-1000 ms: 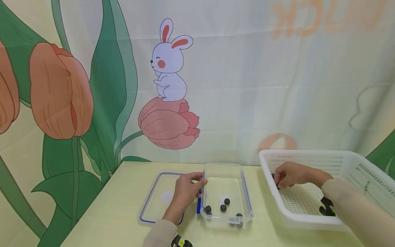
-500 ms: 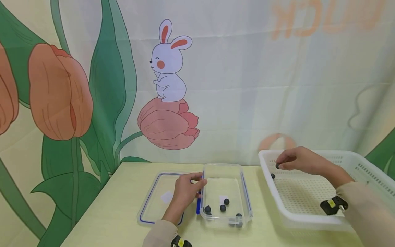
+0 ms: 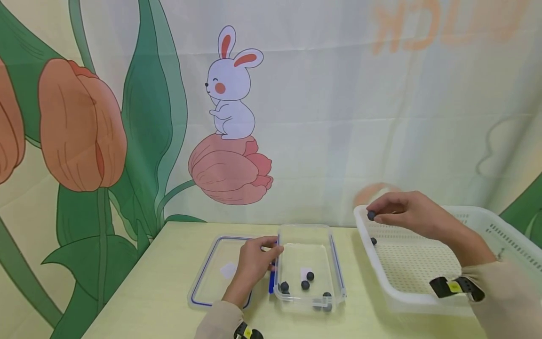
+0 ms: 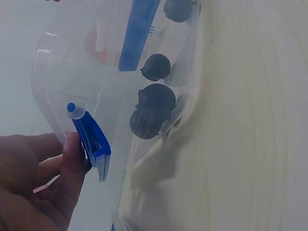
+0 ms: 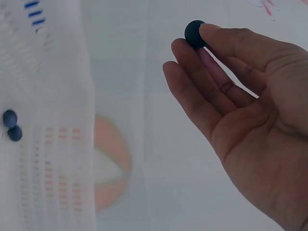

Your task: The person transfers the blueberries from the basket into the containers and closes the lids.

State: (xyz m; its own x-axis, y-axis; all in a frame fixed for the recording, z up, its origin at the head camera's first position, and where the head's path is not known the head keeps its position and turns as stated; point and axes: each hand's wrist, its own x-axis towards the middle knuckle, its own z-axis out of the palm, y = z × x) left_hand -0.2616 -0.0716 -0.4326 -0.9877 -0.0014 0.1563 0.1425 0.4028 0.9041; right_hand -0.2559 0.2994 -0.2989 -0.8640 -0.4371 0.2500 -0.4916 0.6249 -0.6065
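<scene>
The left hand (image 3: 253, 260) grips the side of a clear container (image 3: 305, 256) on the counter (image 3: 144, 287), dark balls (image 3: 306, 285) inside; a blue-edged lid (image 3: 213, 275) lies just left. The right hand (image 3: 412, 214) pinches one ball (image 3: 371, 215) at the white basket's (image 3: 406, 259) left rim — two loose balls (image 5: 10, 118) lie inside. Behind hangs a rabbit-printed backdrop (image 3: 322, 117).

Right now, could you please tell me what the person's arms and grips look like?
The left sleeve and right sleeve are plain light beige. Each arm carries a black fitting marked with a yellow patch. The left grip and right grip are bare, ungloved hands.
</scene>
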